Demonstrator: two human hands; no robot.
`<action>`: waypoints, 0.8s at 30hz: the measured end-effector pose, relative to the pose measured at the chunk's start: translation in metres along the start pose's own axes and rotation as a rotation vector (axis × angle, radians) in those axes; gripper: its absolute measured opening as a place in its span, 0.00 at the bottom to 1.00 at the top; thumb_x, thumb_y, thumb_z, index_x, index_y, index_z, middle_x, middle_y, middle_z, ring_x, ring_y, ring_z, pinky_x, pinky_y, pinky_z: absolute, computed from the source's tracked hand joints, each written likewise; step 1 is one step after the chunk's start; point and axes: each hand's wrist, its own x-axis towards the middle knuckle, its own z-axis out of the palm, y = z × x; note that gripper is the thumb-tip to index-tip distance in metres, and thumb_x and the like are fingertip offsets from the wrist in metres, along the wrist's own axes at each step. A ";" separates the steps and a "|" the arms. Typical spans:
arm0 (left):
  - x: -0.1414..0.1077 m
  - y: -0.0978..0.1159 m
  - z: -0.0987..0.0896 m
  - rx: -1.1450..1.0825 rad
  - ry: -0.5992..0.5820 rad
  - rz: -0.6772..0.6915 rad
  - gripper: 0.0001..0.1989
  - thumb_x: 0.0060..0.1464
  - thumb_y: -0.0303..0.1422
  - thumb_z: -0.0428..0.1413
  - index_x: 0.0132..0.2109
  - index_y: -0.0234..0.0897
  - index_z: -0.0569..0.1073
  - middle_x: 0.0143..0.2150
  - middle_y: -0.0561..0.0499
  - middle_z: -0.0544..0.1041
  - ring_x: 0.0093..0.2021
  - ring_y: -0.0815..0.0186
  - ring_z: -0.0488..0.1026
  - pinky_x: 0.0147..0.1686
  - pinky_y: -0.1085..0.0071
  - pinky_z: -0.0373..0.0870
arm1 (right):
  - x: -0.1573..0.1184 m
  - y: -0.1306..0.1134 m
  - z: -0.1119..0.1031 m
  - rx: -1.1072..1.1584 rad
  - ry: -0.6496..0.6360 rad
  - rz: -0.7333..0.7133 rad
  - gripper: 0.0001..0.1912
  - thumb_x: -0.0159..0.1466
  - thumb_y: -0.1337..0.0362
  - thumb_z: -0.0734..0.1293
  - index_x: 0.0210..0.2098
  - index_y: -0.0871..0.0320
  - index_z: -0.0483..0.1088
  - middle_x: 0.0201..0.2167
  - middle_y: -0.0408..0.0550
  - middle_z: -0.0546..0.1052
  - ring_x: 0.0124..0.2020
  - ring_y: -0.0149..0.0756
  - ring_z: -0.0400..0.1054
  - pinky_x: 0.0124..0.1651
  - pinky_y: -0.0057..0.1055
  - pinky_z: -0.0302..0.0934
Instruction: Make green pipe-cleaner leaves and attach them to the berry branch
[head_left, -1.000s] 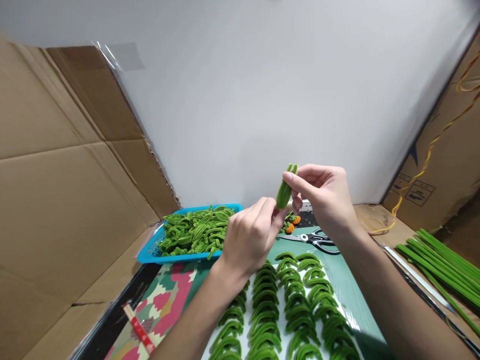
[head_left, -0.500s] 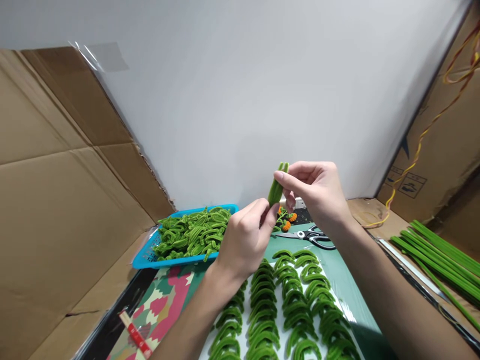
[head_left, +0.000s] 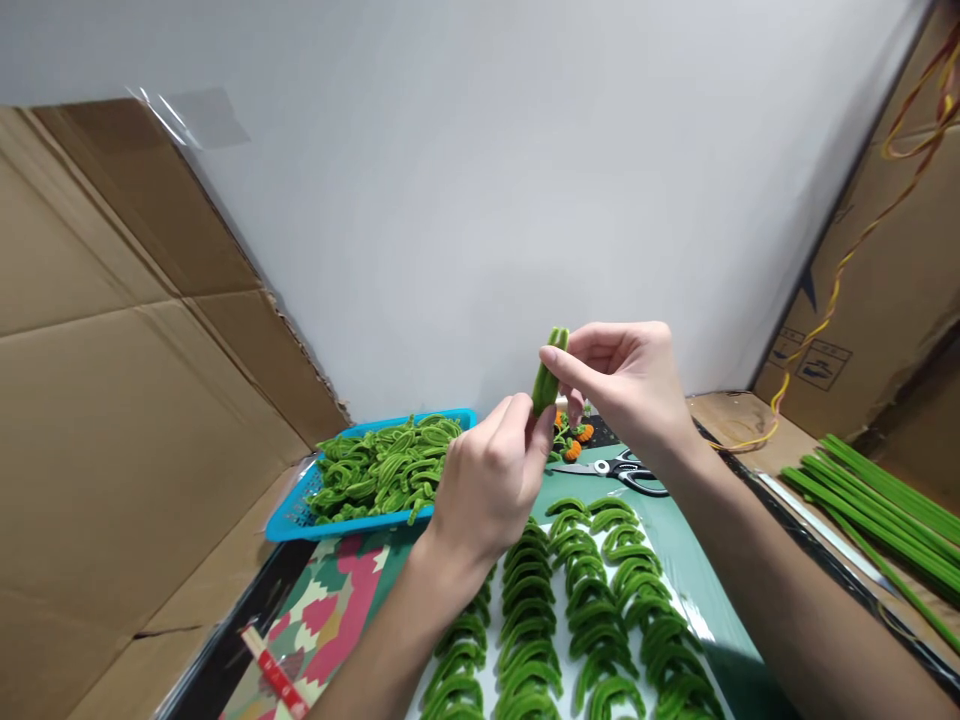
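Between my two hands, in front of the white wall, stands a short bunch of green pipe cleaner [head_left: 548,380], its strands side by side and almost upright. My left hand [head_left: 484,480] is closed on its lower end with thumb and fingers. At the upper part, my right hand [head_left: 634,375] pinches it between thumb and fingertips, the tips of the strands showing above the thumb. Below the hands, several rows of curved green pipe cleaner pieces [head_left: 529,600] lie on a white board [head_left: 492,650].
A blue basket [head_left: 349,530] at the left holds a heap of looped green pieces [head_left: 394,465]. Scissors [head_left: 630,470] and small orange pipe cleaner shapes [head_left: 574,450] lie behind the board. Long green stems [head_left: 885,505] rest at the right, below a yellow twisted wire [head_left: 832,300]. Cardboard [head_left: 112,400] walls the left side.
Both hands keep their hold on the pipe cleaner. The right hand and the upper end of the bunch have shifted slightly left, and the strand tips sit closer together.
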 end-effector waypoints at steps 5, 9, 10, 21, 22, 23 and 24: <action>0.001 0.000 0.002 0.019 0.020 0.018 0.15 0.74 0.32 0.51 0.34 0.39 0.66 0.27 0.54 0.70 0.24 0.67 0.64 0.27 0.68 0.55 | -0.001 0.000 -0.001 -0.049 0.021 -0.021 0.19 0.62 0.51 0.80 0.25 0.58 0.76 0.19 0.42 0.75 0.16 0.30 0.70 0.18 0.29 0.67; 0.001 -0.001 0.001 -0.012 -0.014 0.004 0.16 0.74 0.32 0.50 0.34 0.39 0.67 0.26 0.55 0.70 0.23 0.68 0.63 0.27 0.68 0.55 | 0.000 0.000 0.000 -0.055 0.015 -0.022 0.20 0.62 0.50 0.79 0.26 0.58 0.76 0.19 0.43 0.75 0.17 0.30 0.69 0.20 0.29 0.67; 0.001 -0.001 0.001 -0.022 -0.028 -0.004 0.16 0.74 0.31 0.50 0.34 0.39 0.67 0.26 0.55 0.70 0.23 0.68 0.64 0.27 0.68 0.55 | 0.000 0.000 0.000 -0.060 0.012 -0.022 0.20 0.62 0.50 0.79 0.26 0.58 0.76 0.19 0.42 0.75 0.17 0.29 0.69 0.20 0.29 0.66; 0.002 0.000 -0.006 -0.085 -0.055 -0.061 0.16 0.74 0.31 0.50 0.33 0.39 0.66 0.27 0.54 0.73 0.24 0.69 0.64 0.27 0.70 0.57 | 0.002 -0.002 -0.006 -0.139 -0.175 0.049 0.23 0.64 0.48 0.77 0.24 0.59 0.74 0.18 0.41 0.71 0.19 0.26 0.62 0.19 0.26 0.55; 0.002 0.000 -0.007 -0.078 -0.055 -0.063 0.15 0.74 0.30 0.50 0.34 0.39 0.67 0.27 0.54 0.73 0.24 0.68 0.64 0.27 0.70 0.57 | 0.002 -0.001 -0.007 -0.125 -0.190 0.056 0.23 0.65 0.48 0.77 0.25 0.59 0.75 0.19 0.41 0.72 0.19 0.26 0.62 0.20 0.26 0.56; 0.003 0.000 -0.007 -0.071 -0.062 -0.066 0.15 0.74 0.30 0.50 0.34 0.39 0.67 0.27 0.54 0.73 0.24 0.68 0.65 0.27 0.70 0.57 | 0.002 -0.001 -0.007 -0.116 -0.201 0.058 0.23 0.65 0.47 0.77 0.25 0.59 0.75 0.19 0.41 0.72 0.20 0.26 0.63 0.20 0.26 0.56; 0.003 0.000 -0.007 -0.061 -0.070 -0.068 0.15 0.74 0.30 0.50 0.34 0.39 0.68 0.27 0.53 0.74 0.24 0.68 0.65 0.27 0.70 0.57 | 0.003 0.000 -0.007 -0.114 -0.209 0.059 0.23 0.64 0.47 0.77 0.25 0.59 0.74 0.19 0.41 0.72 0.20 0.26 0.62 0.20 0.26 0.55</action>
